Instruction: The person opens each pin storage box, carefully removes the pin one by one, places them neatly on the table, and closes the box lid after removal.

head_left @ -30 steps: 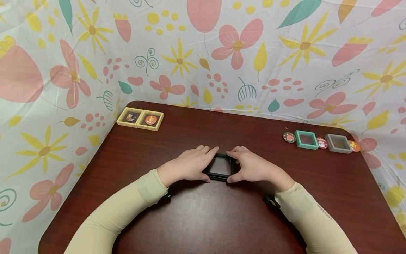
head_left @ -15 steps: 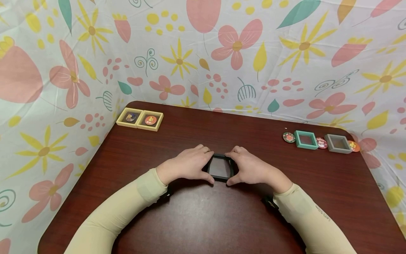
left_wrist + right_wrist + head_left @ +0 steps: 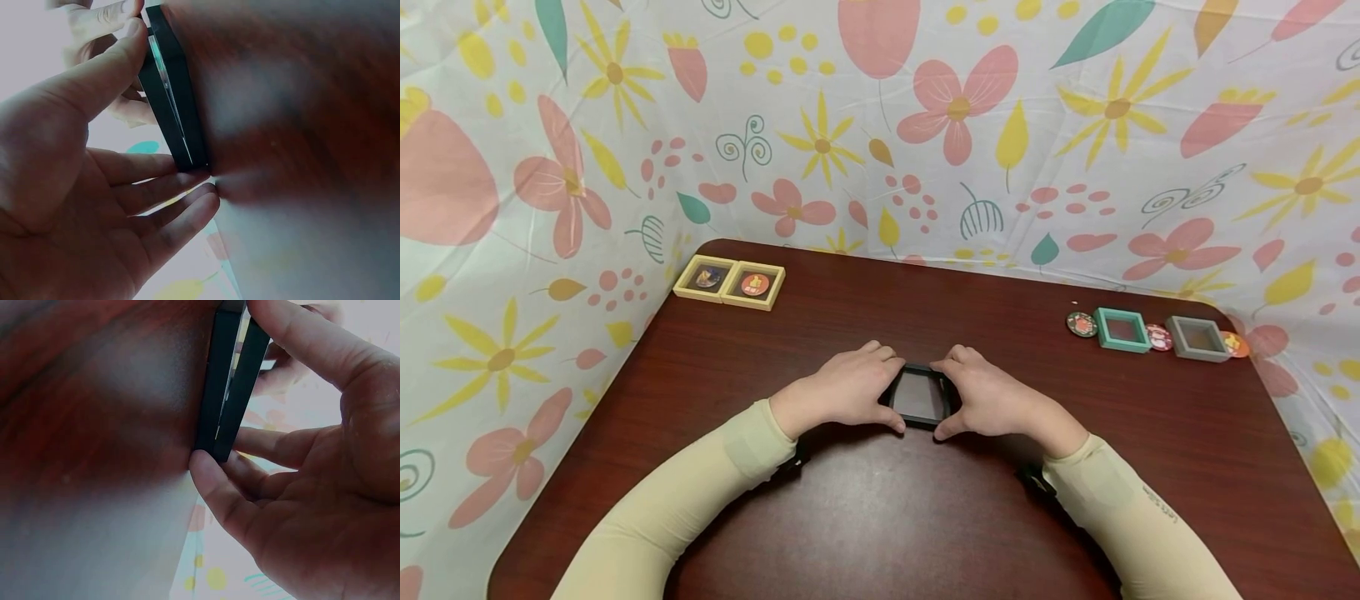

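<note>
A black square display frame [image 3: 921,422] with a clear film window lies at the middle of the dark wooden table [image 3: 865,533]. My left hand [image 3: 850,387] holds its left side, thumb at the near corner and fingers at the far one. On the other side, my right hand [image 3: 996,396] grips it the same way. Seen edge-on in the left wrist view, the black frame [image 3: 187,103] has two halves meeting at the far end. A narrow wedge of film shows between them towards the thumbs. The right wrist view shows the same gap in the frame [image 3: 215,381].
At the back left, two yellow frames [image 3: 748,302] each hold a round disc. At the back right stand a teal frame [image 3: 1125,347] and a grey frame [image 3: 1199,356]. Several picture discs [image 3: 1081,324] lie beside them. A flowered cloth [image 3: 820,75] hangs behind and left.
The left thumb has slid slightly right along the near edge and the left index finger has drawn back at the far corner. The frame's doubled near edge now looks like one.
</note>
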Action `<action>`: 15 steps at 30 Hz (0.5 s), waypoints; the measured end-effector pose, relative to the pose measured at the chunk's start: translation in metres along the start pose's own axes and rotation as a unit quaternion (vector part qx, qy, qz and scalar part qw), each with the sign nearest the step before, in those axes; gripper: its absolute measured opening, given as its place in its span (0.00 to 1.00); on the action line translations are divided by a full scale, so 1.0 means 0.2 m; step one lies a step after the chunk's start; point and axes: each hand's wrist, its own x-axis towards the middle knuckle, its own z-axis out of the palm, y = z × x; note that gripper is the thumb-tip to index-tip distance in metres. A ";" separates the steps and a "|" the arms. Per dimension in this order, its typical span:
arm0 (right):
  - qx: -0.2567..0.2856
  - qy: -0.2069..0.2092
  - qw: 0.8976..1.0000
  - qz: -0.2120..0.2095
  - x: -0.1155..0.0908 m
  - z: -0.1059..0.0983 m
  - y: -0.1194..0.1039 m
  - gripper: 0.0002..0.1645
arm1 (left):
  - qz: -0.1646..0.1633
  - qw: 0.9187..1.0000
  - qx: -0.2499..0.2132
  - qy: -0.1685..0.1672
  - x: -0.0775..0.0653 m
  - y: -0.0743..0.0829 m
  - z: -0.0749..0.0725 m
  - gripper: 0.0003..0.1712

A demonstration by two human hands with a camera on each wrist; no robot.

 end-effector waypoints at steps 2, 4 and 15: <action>-0.005 0.000 1.000 0.001 0.00 0.00 -0.01 0.59 | 0.000 1.000 0.002 0.000 0.00 0.01 0.00 0.55; -0.011 0.002 1.000 0.001 0.00 0.01 -0.02 0.59 | 0.000 1.000 0.005 0.000 0.00 0.01 0.00 0.54; -0.056 0.021 0.998 -0.007 -0.01 0.02 -0.05 0.61 | 0.000 1.000 0.011 0.005 0.00 0.01 0.01 0.54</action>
